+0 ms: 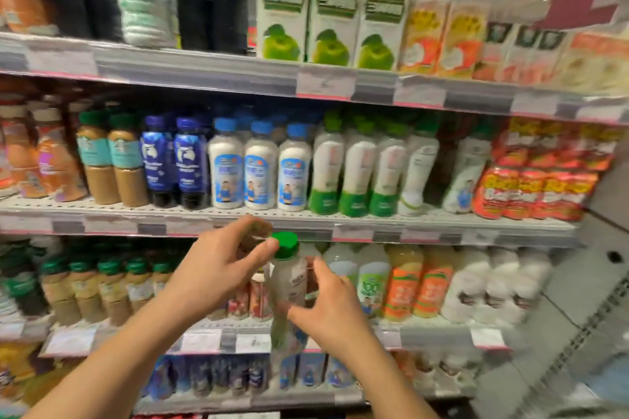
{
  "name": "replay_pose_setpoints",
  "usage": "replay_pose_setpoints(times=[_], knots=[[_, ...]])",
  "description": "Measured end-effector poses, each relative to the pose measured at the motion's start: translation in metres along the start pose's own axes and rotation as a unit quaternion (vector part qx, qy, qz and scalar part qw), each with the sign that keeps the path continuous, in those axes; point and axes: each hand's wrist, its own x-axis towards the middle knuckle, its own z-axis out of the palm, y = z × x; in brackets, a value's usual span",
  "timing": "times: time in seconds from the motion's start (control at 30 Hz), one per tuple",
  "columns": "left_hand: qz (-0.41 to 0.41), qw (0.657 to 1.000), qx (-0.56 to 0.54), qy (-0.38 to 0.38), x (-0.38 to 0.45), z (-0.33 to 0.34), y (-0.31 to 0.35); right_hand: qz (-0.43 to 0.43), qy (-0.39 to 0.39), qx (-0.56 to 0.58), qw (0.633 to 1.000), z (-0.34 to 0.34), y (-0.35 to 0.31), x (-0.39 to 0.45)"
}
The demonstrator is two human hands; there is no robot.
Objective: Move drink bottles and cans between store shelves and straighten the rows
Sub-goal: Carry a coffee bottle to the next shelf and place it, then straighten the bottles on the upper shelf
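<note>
Hands around green-capped bottle

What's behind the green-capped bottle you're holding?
Behind the green-capped bottle, red-labelled bottles and pale bottles stand on the shelf. The bottle, left hand and right hand cover whatever stands directly behind.

Top shelf: dark bottles, 3 green-apple cartons, orange cartons.
Middle shelf: brown bottles, 2 blue bottles, 3 blue-capped white bottles, green-capped white bottles.
Lower shelf: orange bottles, white bottles.
</note>
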Motion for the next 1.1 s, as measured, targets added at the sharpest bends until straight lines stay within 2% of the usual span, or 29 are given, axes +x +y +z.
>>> replay_pose_setpoints(times=[0.13, 0.3, 0.43, 0.6, 0.77, 1.1], knots=[[0.031, 0.994, 0.105, 0.018, 0.015, 0.042, 0.023, 0.025, 0.033, 0.01, 0.999, -0.047, 0.05, -0.01], [0.062, 0.967, 0.248, 0.007, 0.037, 0.096, 0.025, 0.036, 0.079, 0.008, 0.996, -0.101, 0.095, -0.016], [0.017, 0.94, 0.339, 0.02, 0.049, 0.125, 0.019, 0.044, 0.135, 0.025, 0.99, -0.143, 0.122, -0.013], [-0.038, 0.932, 0.358, 0.04, 0.055, 0.14, 0.01, 0.042, 0.207, 0.039, 0.977, -0.19, 0.14, 0.002], [-0.033, 0.92, 0.389, 0.04, 0.055, 0.14, 0.007, 0.039, 0.274, 0.044, 0.96, -0.221, 0.148, 0.026], [-0.011, 0.912, 0.41, 0.031, 0.06, 0.131, 0.01, 0.036, 0.318, 0.042, 0.947, -0.245, 0.14, 0.087]])
